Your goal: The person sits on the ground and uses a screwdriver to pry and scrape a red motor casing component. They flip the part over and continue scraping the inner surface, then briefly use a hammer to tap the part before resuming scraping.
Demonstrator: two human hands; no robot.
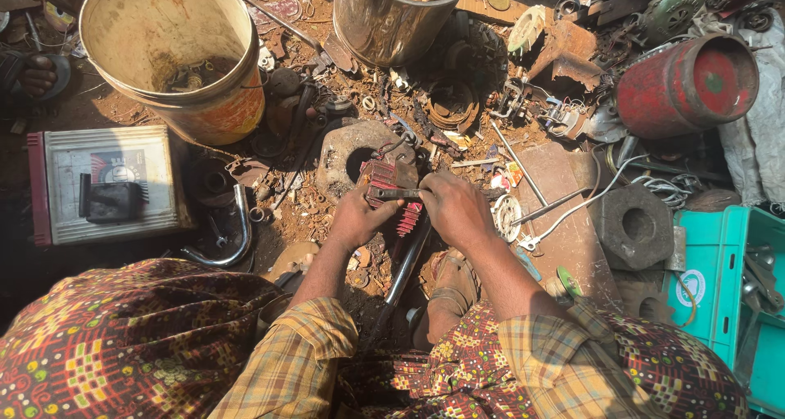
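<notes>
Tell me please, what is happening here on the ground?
A person sits on the dirt among scrap metal. Both hands, left hand and right hand, hold a thin metal tool against a red finned metal part lying on a grey block with a hole. A yellow bucket stands nearby.

bucket: cream, orange band at base
gas cylinder: faded red
crate: teal green
finned part: red ribs
battery: off-white, red edge, black handle
sleeves: yellow-brown plaid
wrap: maroon, multicoloured print
ground: rust brown
</notes>
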